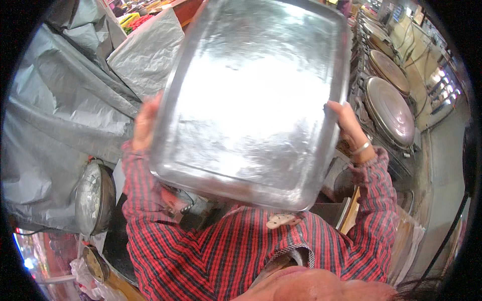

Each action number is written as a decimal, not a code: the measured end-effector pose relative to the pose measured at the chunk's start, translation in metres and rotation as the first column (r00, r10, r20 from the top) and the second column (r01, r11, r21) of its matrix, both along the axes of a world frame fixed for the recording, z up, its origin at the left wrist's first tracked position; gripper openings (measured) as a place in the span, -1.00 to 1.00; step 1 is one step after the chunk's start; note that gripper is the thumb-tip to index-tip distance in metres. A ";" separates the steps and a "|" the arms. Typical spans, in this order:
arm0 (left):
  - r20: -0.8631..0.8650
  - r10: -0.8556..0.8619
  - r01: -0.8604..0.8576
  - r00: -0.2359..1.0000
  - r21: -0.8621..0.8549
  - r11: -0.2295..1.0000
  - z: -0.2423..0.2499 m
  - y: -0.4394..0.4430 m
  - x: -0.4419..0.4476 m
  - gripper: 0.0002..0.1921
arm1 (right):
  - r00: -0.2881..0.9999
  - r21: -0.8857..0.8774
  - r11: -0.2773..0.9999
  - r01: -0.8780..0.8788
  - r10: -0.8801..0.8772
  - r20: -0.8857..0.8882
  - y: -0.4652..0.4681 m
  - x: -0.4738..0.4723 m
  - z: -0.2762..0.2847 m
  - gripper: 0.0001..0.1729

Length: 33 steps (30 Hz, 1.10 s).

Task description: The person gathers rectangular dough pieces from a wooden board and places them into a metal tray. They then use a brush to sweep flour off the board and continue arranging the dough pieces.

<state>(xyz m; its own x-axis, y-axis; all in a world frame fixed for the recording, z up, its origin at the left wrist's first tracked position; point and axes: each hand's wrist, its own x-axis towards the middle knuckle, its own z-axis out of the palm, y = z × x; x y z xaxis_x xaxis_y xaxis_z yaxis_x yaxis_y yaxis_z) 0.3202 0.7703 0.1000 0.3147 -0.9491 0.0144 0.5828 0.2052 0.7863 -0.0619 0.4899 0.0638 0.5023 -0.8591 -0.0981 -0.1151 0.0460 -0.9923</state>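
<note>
A large rectangular metal tray (260, 105) with a raised rim is held up in front of my chest, its shiny face turned to the camera. On its left edge is my left hand (147, 122), blurred, with the fingers partly hidden behind the rim. My right hand (348, 122) grips the opposite edge, the thumb laid over the rim and the other fingers out of sight behind it. A pale bracelet (362, 147) circles the right wrist. Both sleeves are red and dark striped cloth.
Grey plastic sheeting (56, 113) drapes the left side. A round metal pan (92, 199) stands against it, with a smaller round container (95, 261) below. Along the right runs a row of round metal lids (389, 111). Red produce (139, 23) shows at the far left.
</note>
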 end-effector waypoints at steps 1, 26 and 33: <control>-0.035 -0.082 0.073 0.996 -0.192 0.979 0.010 0.009 0.015 -0.31 | 0.998 0.037 0.998 -0.053 0.054 -0.027 -0.007 0.026 0.007 -0.82; -0.129 0.668 -0.670 0.733 0.033 0.742 -0.097 -0.015 0.148 -0.65 | 0.913 0.549 0.775 -0.313 0.405 -0.050 -0.112 0.273 -0.112 -0.69; 0.014 0.678 -0.677 0.735 0.076 0.732 -0.113 -0.033 0.178 -0.60 | 0.795 0.444 0.830 -0.337 0.503 -0.339 -0.121 0.274 -0.142 -0.67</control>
<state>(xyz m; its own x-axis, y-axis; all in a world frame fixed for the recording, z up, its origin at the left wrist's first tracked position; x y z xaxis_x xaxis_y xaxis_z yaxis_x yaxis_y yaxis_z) 0.4986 0.7373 -0.0130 0.8746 -0.4820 -0.0529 0.3213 0.4942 0.8078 0.2124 0.3692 -0.0778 0.6391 -0.4372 -0.6328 -0.6079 0.2168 -0.7638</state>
